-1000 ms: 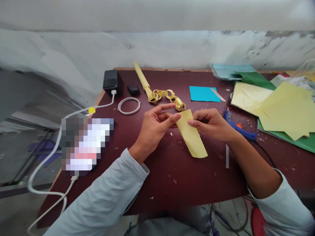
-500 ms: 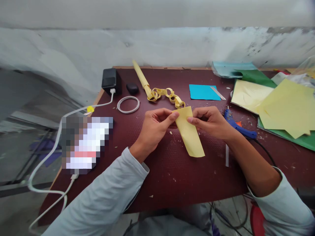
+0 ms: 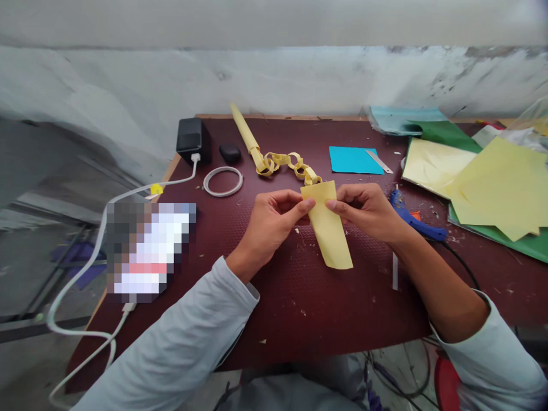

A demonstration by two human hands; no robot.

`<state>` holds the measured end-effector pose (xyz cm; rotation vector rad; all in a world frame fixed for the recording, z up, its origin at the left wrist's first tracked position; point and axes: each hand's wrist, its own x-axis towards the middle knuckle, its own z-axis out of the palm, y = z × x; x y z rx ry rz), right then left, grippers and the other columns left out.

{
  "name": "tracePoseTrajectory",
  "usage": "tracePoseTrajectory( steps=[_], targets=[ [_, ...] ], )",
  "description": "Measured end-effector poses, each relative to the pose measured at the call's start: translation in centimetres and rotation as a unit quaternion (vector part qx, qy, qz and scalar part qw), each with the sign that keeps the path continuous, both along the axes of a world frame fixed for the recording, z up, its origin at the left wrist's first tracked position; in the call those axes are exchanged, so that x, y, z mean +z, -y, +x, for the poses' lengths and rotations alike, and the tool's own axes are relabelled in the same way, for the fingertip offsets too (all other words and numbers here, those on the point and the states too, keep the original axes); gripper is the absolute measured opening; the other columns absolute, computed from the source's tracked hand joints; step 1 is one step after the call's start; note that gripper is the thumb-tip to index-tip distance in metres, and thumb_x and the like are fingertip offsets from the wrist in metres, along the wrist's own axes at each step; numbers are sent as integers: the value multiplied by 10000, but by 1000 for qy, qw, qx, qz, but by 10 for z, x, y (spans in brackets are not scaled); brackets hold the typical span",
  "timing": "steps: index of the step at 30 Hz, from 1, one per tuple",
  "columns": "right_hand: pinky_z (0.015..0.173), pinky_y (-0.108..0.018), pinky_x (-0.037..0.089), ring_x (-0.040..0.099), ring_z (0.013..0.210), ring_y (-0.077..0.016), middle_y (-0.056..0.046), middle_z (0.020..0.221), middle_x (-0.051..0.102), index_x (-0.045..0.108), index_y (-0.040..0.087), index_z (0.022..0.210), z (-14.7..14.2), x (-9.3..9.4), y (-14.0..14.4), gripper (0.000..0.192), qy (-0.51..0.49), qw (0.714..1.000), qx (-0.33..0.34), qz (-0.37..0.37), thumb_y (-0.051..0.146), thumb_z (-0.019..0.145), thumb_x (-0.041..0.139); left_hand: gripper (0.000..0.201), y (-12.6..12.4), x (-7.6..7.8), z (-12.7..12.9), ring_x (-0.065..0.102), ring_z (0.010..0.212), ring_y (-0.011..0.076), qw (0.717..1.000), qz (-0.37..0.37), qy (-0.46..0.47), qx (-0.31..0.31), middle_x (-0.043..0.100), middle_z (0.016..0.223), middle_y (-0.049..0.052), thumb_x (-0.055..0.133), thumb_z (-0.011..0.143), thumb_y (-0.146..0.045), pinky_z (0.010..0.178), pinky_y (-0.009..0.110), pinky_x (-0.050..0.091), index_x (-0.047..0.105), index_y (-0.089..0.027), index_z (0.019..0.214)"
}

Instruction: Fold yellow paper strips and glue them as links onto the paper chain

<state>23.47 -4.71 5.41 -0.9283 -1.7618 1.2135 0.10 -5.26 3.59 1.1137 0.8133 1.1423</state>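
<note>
maroon table (image 3: 278,319), yellow paper strip (image 3: 327,228) pinched between both hands' fingers (image 3: 299,206)

A blue glue gun (image 3: 417,220), a turquoise paper sheet (image 3: 353,160), a coiled white cable (image 3: 223,181) and a black charger block (image 3: 191,136) are seen on the maroon table (image 3: 299,308).

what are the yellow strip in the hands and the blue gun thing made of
Yellow strip, pinched by left hand and right hand: looks like thin matte paper, since it bends limply. Blue glue gun: probably smooth moulded plastic with a slight sheen.
</note>
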Motion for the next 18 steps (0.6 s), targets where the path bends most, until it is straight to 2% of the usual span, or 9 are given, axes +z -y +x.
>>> tracePoseTrajectory(
  steps=[7, 11, 15, 18],
  targets=[
    [544, -273, 299, 429, 601, -94, 24, 656, 544, 649, 178, 746, -5, 5, 0, 467, -4, 997, -63, 37, 519, 1037, 782, 406, 3, 4, 0, 812, 823, 200, 996, -22, -43, -70, 867, 1021, 116, 1031, 730, -451, 759, 305, 683, 854, -156, 947],
    [552, -264, 328, 453, 609, -92, 22, 667, 565, 671, 172, 759, -5, 5, 0, 437, -3, 998, -65, 22, 495, 1016, 815, 366, 2, 4, -1, 801, 806, 194, 996, -22, -56, -64, 861, 983, 102, 1016, 754, -434, 734, 289, 665, 855, -158, 933],
    [543, -264, 342, 488, 603, -97, 11, 678, 616, 738, 164, 824, -2, 4, 0, 391, 5, 999, -45, -16, 502, 991, 841, 333, 2, 8, -3, 778, 778, 163, 996, -25, -58, -55, 854, 946, 85, 1012, 771, -386, 704, 241, 632, 855, -140, 933],
    [537, -265, 349, 515, 604, -103, 1, 689, 652, 770, 161, 847, 1, 2, 0, 368, 18, 998, -21, -53, 495, 969, 863, 357, 1, 10, -5, 770, 757, 160, 998, -24, -49, -32, 849, 931, 83, 1019, 763, -395, 698, 249, 637, 849, -129, 930]
  ],
)
